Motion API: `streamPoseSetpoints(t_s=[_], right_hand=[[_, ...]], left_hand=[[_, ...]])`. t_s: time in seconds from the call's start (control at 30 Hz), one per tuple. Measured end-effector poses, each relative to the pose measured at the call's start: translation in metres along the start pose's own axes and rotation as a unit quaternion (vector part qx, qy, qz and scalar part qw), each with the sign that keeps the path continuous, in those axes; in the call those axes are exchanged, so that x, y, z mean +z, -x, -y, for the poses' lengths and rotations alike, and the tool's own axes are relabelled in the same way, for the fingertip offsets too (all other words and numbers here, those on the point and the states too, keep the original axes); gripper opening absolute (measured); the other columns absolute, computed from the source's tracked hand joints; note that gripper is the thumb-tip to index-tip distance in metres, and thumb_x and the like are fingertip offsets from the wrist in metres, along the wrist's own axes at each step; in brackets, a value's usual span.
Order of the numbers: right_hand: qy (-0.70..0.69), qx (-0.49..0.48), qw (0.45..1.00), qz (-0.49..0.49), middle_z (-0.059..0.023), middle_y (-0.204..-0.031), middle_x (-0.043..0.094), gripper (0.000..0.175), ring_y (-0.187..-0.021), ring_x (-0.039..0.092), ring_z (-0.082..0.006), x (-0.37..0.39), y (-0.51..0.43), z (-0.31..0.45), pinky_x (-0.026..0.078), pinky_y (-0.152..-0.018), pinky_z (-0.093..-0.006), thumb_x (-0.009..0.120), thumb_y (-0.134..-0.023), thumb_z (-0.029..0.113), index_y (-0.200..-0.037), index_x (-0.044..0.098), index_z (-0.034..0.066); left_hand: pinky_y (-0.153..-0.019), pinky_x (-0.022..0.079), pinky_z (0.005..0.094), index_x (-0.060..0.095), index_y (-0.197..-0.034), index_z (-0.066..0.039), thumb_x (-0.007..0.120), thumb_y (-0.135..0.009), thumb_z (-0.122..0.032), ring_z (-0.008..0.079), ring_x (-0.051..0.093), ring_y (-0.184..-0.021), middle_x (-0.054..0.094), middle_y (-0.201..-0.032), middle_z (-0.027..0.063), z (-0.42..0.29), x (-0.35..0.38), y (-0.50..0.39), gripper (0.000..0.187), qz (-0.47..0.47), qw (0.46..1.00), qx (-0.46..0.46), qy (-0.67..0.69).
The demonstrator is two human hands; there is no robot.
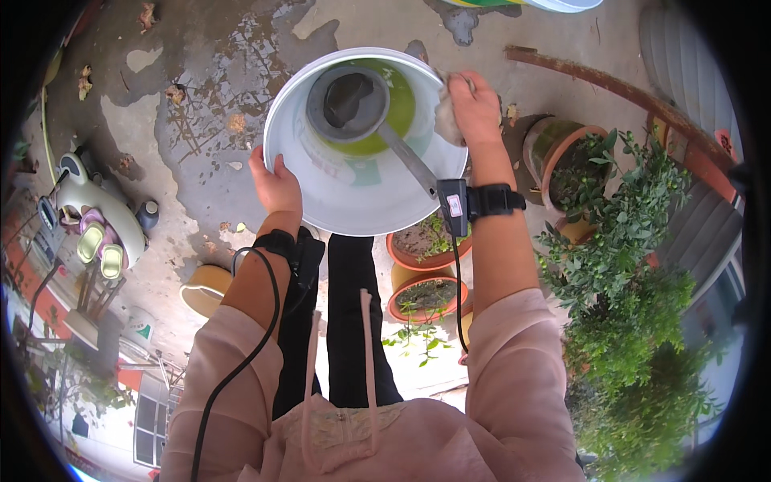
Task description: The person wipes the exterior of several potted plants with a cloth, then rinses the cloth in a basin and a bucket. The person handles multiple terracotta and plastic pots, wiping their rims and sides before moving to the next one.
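In front of me a white plastic bucket [361, 199] faces up with its wide mouth towards the camera. A grey dipper [385, 111] with a long handle lies inside, over a yellow-green area at the bottom; I cannot tell whether that is liquid. My left hand [277, 188] grips the bucket's left side near the rim, its thumb showing and the other fingers partly hidden. In my right hand [477, 111] is a crumpled greyish cloth [447, 117], held against the outside of the bucket's right wall.
Wet concrete [223, 108] with fallen leaves lies ahead. Potted plants stand near my legs, including a terracotta-rimmed pot [429, 298], and a leafy shrub [626, 271] at right. A rusty bar [602, 81] curves at upper right. Clogs [91, 241] rest on a pale ride-on toy [120, 211].
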State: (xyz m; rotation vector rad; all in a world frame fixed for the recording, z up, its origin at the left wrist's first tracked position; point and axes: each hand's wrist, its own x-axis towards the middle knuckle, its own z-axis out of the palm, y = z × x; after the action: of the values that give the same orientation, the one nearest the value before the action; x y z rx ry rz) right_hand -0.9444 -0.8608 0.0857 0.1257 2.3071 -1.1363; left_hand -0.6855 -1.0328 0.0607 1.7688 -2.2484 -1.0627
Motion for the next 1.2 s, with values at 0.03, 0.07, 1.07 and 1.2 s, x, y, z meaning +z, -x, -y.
streamPoseSetpoints(t_s=[0.03, 0.07, 1.07, 1.2], right_hand=[[-0.025, 0.016, 0.999, -0.017, -0.0083, -0.080, 0.063, 0.028, -0.073, 0.057, -0.0182, -0.007, 0.008, -0.011, 0.047, -0.068, -0.0306, 0.057, -0.081, 0.030, -0.093, 0.064, 0.0057], [-0.051, 0.031, 0.998, -0.037, -0.0070, -0.078, 0.062, 0.026, -0.071, 0.056, -0.0154, -0.012, 0.016, -0.022, 0.046, -0.066, -0.0290, 0.058, -0.082, 0.029, -0.092, 0.063, 0.0051], [-0.085, 0.043, 0.968, -0.234, -0.0160, -0.091, 0.058, 0.029, -0.084, 0.054, -0.0259, 0.017, 0.152, -0.108, 0.044, -0.080, -0.0360, 0.058, -0.089, 0.025, -0.095, 0.054, -0.0029], [0.052, -0.063, 0.979, -0.187, -0.0207, -0.092, 0.060, 0.036, -0.087, 0.057, -0.0352, -0.008, 0.107, -0.103, 0.045, -0.079, -0.0407, 0.061, -0.086, 0.033, -0.094, 0.058, -0.0021]], left_hand=[[-0.083, 0.045, 0.0389, 0.043, -0.122, -0.008, 0.054, -0.088, -0.010, 0.0334, 0.058, -0.097, 0.058, -0.109, 0.0163, 0.000, 0.000, 0.001, 0.036, -0.003, 1.000, -0.008, -0.002], [-0.082, 0.046, 0.0397, 0.043, -0.122, -0.007, 0.055, -0.088, -0.012, 0.0342, 0.059, -0.097, 0.058, -0.109, 0.0173, 0.000, 0.001, 0.000, 0.037, -0.004, 1.000, -0.012, -0.003], [-0.085, 0.045, 0.0398, 0.037, -0.127, -0.006, 0.053, -0.089, -0.010, 0.0335, 0.058, -0.100, 0.058, -0.112, 0.0184, -0.021, -0.005, 0.005, 0.042, 0.002, 0.997, -0.020, -0.078], [-0.085, 0.045, 0.0406, 0.037, -0.128, -0.006, 0.053, -0.088, -0.011, 0.0341, 0.059, -0.100, 0.059, -0.112, 0.0193, -0.020, -0.005, 0.004, 0.043, 0.000, 0.997, -0.009, -0.081]])
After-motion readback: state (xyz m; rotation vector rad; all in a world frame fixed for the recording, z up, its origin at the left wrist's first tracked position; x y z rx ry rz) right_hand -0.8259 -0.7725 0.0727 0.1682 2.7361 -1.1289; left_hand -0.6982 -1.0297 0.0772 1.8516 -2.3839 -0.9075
